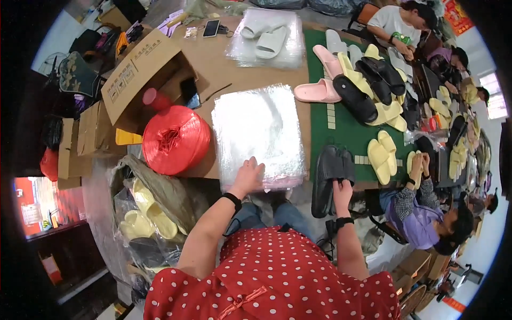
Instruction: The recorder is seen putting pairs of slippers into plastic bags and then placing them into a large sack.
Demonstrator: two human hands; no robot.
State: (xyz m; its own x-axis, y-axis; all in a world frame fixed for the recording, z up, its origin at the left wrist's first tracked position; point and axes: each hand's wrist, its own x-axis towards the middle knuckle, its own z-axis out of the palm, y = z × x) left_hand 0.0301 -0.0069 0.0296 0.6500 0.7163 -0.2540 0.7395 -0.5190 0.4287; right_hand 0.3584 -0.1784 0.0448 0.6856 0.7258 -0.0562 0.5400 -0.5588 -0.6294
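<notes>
My left hand [248, 176] lies on the near edge of a stack of clear plastic bags [260, 130], fingers apart and touching the top bag. A pair of black slippers [324, 178] is in my right hand [342, 193], whose fingers reach into the opening of one slipper. The pair overhangs the near edge of the green mat [325, 136], just right of the bags. Beyond it on the mat are yellow slippers [382, 158], pink slippers [319, 91] and a larger black slipper [354, 99].
Left of the bags stand a big red roll of plastic twine [176, 140] and an open cardboard box [141, 72]. White slippers [271, 42] rest on more bags at the back. A sack of slippers [154, 210] is at my left. Co-workers [426, 216] sit along the right.
</notes>
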